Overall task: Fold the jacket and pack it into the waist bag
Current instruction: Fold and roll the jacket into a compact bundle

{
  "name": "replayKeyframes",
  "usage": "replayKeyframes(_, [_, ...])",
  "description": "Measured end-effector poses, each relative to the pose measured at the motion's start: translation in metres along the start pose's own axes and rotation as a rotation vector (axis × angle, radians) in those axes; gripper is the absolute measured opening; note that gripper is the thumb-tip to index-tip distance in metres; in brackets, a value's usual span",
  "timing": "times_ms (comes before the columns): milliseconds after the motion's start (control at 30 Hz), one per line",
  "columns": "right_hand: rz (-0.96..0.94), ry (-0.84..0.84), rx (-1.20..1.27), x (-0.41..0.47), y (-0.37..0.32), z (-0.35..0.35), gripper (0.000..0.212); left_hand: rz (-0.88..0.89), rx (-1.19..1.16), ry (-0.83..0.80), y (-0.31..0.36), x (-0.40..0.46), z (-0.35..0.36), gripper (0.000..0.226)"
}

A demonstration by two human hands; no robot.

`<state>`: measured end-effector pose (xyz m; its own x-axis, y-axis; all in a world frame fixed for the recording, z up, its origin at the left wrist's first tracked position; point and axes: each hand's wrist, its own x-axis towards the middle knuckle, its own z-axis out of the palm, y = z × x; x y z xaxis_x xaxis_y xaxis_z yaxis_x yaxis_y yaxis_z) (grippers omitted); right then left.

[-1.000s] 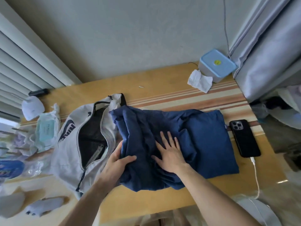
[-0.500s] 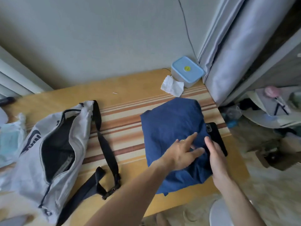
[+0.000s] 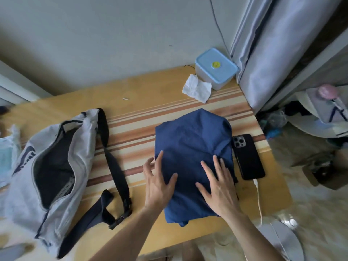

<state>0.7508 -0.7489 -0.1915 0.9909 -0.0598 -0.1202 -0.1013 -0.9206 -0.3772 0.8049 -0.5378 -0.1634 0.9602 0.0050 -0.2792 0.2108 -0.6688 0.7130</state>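
Observation:
The navy blue jacket lies folded into a compact bundle on the wooden table, right of centre. My left hand rests flat on its near left edge with fingers spread. On the near right part of the jacket my right hand presses down, palm flat and fingers apart. The light grey waist bag lies at the left with its zip open and the dark inside showing. Its black strap trails across the table between the bag and the jacket.
A black phone on a white charging cable lies against the jacket's right side. A blue-lidded box and a crumpled tissue sit at the back right. A curtain hangs at the right. Packets lie at the far left.
The jacket was folded from a wide spread into a compact bundle at the right. Both hands moved from its right edge to lie flat on its near part.

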Motion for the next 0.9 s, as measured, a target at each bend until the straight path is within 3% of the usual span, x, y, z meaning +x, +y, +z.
replayKeyframes(67, [0.115, 0.121, 0.153, -0.002, -0.001, -0.005, 0.076, -0.363, -0.267, -0.009, 0.016, 0.005, -0.003, 0.084])
replayKeyframes(133, [0.251, 0.198, 0.249, 0.001, 0.002, -0.012, 0.087, -0.591, -0.444, -0.103, 0.024, 0.016, -0.006, 0.061])
replayKeyframes(233, [0.434, 0.182, 0.388, 0.013, 0.012, -0.019, 0.101, -0.627, -0.521, -0.244, 0.027, 0.024, -0.015, 0.035])
replayKeyframes(367, [0.652, 0.094, 0.718, 0.027, 0.016, -0.032, 0.098, -0.641, -0.794, -0.387, 0.036, 0.012, -0.040, 0.038])
replayKeyframes(467, [0.682, 0.108, 0.940, 0.022, 0.007, -0.045, 0.088, -0.594, -0.866, -0.472, 0.042, -0.006, -0.064, 0.043])
replayKeyframes(533, [0.527, 0.172, 0.902, 0.014, -0.009, -0.058, 0.086, -0.533, -0.902, -0.493, 0.043, -0.017, -0.082, 0.045])
replayKeyframes(633, [0.028, 0.213, 0.581, 0.003, -0.037, -0.083, 0.103, -0.484, -0.939, -0.457, 0.039, -0.030, -0.108, 0.044])
replayKeyframes(800, [-0.565, -0.143, 0.045, 0.028, -0.099, -0.127, 0.133, -0.357, -0.886, -0.464, 0.034, -0.036, -0.143, 0.036])
replayKeyframes(900, [-0.677, -0.223, -0.057, 0.047, -0.125, -0.121, 0.141, -0.238, -0.850, -0.457, 0.036, -0.038, -0.157, 0.032])
